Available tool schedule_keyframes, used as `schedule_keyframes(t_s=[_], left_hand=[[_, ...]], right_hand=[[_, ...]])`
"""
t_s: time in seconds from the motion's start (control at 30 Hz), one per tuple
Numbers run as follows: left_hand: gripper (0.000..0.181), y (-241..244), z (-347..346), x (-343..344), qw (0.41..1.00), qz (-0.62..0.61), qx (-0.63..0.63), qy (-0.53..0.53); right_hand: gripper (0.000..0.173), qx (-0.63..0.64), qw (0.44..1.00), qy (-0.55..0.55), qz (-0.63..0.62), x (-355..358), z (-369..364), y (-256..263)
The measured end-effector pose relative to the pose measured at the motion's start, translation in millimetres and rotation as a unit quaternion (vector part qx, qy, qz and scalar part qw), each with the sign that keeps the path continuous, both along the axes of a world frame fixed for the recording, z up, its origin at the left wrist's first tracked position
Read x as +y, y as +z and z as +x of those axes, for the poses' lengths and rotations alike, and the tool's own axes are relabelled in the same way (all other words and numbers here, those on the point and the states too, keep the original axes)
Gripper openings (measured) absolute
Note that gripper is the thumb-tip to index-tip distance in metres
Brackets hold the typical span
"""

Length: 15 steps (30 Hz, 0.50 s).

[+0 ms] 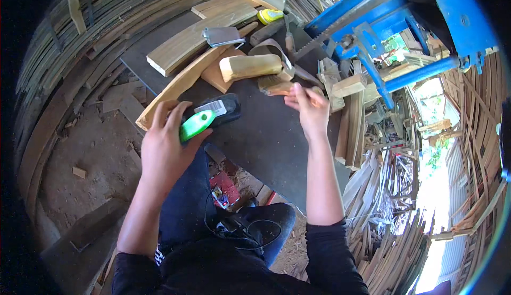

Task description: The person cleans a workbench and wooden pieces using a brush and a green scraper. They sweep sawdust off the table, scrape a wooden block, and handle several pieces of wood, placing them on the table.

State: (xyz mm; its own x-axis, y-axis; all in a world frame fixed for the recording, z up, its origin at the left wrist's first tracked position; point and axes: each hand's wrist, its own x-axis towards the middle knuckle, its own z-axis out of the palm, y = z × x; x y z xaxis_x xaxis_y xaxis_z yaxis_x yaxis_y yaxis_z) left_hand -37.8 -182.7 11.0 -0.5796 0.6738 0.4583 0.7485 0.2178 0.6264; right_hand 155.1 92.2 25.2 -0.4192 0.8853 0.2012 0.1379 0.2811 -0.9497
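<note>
In my left hand (165,135) I hold a bright green plastic tool (197,125), its lower part hidden by the fingers. Just beyond it, on the dark tabletop (263,131), lies a black object (227,107) with a barcode label. My right hand (309,109) grips the handle of a paintbrush (275,86), whose bristles point left. A shaped wooden block (250,66) lies beyond the brush. A long curved wooden piece (175,89) runs along the left of the tabletop, with a metal-and-wire object (223,36) near its far end.
A blue machine frame (459,11) with a toothed saw blade (359,9) rises at the upper right. Wooden boards (199,35), a yellow object (270,15) and a wood-handled tool (289,41) lie at the tabletop's far side. Stacked timber (353,131) stands right.
</note>
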Motion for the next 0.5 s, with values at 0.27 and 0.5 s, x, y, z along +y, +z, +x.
schedule_keyframes(t_s=[0.27,0.5], left_hand=[[0.051,25,-27,-73,0.994,0.044,-0.037,0.097],[0.048,26,-36,-81,0.99,0.081,-0.059,0.099]], right_hand=[[0.037,-0.022,0.998,-0.051,-0.03,-33,6,62],[0.033,-0.095,0.995,0.0,-0.01,-52,-1,26]])
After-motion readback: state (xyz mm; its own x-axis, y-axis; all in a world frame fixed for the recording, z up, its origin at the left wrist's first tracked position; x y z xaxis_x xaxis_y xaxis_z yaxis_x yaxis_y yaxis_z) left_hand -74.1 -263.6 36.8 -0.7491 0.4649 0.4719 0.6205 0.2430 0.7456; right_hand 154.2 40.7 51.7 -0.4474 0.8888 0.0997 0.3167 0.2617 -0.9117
